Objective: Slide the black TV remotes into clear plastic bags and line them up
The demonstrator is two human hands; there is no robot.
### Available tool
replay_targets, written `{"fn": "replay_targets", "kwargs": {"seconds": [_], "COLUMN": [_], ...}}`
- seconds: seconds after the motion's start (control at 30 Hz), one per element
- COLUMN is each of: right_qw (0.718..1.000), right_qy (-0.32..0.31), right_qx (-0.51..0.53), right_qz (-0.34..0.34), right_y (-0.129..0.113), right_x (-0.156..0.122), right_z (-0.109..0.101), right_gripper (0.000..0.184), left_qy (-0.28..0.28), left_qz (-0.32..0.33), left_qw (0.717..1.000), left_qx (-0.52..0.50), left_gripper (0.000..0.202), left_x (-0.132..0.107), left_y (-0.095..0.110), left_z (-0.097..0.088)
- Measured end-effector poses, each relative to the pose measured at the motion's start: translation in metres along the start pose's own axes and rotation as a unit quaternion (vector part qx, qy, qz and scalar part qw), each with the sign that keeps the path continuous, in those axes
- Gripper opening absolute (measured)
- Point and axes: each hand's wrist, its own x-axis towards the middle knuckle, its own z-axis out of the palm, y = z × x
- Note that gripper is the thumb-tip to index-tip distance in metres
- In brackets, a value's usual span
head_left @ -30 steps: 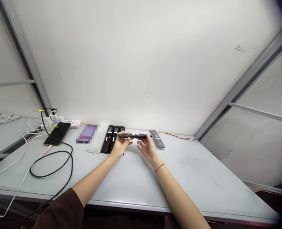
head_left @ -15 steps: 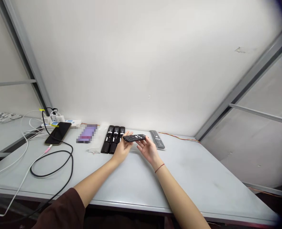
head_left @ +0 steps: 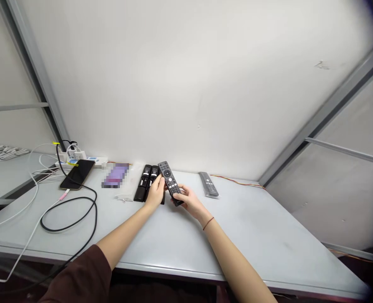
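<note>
A black remote control (head_left: pixel 170 180) is held tilted above the table, its button side facing me. My left hand (head_left: pixel 156 191) grips its left edge, thumb along the side. Around its lower end closes my right hand (head_left: pixel 188 199), with the thumb on the front near the bottom buttons. Behind my left hand, black remotes (head_left: pixel 141 187) lie side by side, backs up with open battery bays; my hand and the held remote partly cover them. Farther right, another remote in a clear plastic sleeve (head_left: pixel 209 185) lies on the table.
Left of the remotes lie a clear plastic bag (head_left: pixel 130 185) and a blurred purple item (head_left: pixel 115 175). A phone (head_left: pixel 78 174) rests near a white power strip (head_left: pixel 99 161). Black cable (head_left: pixel 95 210) and white cables loop over the left side. A wall stands behind the grey table (head_left: pixel 252 235).
The held remote has turned from lying nearly flat and edge-on to slanting upright, buttons toward me. My right thumb has come onto its front, and my left hand has shifted slightly left.
</note>
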Motion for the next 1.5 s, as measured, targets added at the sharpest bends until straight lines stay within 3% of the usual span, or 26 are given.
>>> {"fn": "replay_targets", "kwargs": {"seconds": [0.17, 0.4, 0.5, 0.53, 0.57, 0.63, 0.67, 0.73, 0.8, 1.0, 1.2, 1.27, 1.33, 1.43, 1.5], "right_qw": [0.999, 0.999, 0.998, 0.998, 0.997, 0.997, 0.997, 0.997, 0.997, 0.997, 0.998, 0.999, 0.998, 0.996, 0.993], "right_qy": [-0.041, 0.014, 0.049, 0.058, 0.065, 0.069, 0.068, 0.065, 0.064, 0.066, 0.056, 0.052, 0.041, 0.01, -0.013], "right_qx": [0.007, 0.039, 0.037, 0.036, 0.035, 0.036, 0.037, 0.038, 0.037, 0.032, 0.01, -0.01, -0.04, -0.089, -0.119], "right_qz": [-0.014, -0.013, 0.003, 0.009, 0.016, 0.023, 0.024, 0.022, 0.021, 0.024, 0.013, 0.006, -0.003, -0.016, -0.019], "right_y": [0.006, 0.015, 0.014, 0.013, 0.012, 0.012, 0.012, 0.012, 0.011, 0.01, 0.01, 0.008, 0.006, 0.003, 0.002], "right_x": [-0.003, 0.004, 0.003, 0.003, 0.002, 0.002, 0.002, 0.002, 0.002, 0.001, -0.001, -0.002, -0.004, -0.006, -0.008], "right_z": [0.014, 0.017, 0.017, 0.017, 0.017, 0.017, 0.017, 0.017, 0.017, 0.019, 0.02, 0.02, 0.021, 0.023, 0.025], "right_gripper": [0.046, 0.026, 0.023, 0.023, 0.023, 0.023, 0.023, 0.023, 0.023, 0.025, 0.024, 0.024, 0.023, 0.02, 0.019], "left_qy": [0.009, -0.069, -0.01, 0.039, 0.082, 0.14, 0.149, 0.152, 0.143, 0.148, 0.157, 0.161, 0.166, 0.183, 0.186], "left_qz": [0.021, 0.06, 0.077, 0.072, 0.058, 0.014, -0.018, -0.08, -0.117, -0.095, -0.033, 0.011, 0.053, 0.048, 0.011], "left_qw": [0.996, 0.968, 0.936, 0.904, 0.851, 0.723, 0.674, 0.617, 0.603, 0.627, 0.68, 0.729, 0.802, 0.932, 0.978], "left_qx": [0.09, 0.234, 0.344, 0.42, 0.515, 0.676, 0.723, 0.768, 0.776, 0.759, 0.716, 0.665, 0.571, 0.309, 0.095], "left_gripper": [0.024, 0.02, 0.015, 0.016, 0.02, 0.028, 0.03, 0.032, 0.034, 0.029, 0.031, 0.03, 0.021, 0.009, 0.006], "left_x": [-0.005, -0.002, 0.011, 0.016, 0.02, 0.026, 0.028, 0.031, 0.033, 0.034, 0.035, 0.037, 0.04, 0.042, 0.041], "left_y": [-0.001, 0.009, 0.027, 0.034, 0.042, 0.055, 0.06, 0.067, 0.069, 0.065, 0.067, 0.068, 0.069, 0.07, 0.07], "left_z": [-0.002, -0.004, -0.025, -0.035, -0.045, -0.067, -0.076, -0.091, -0.099, -0.1, -0.098, -0.095, -0.089, -0.075, -0.065]}}
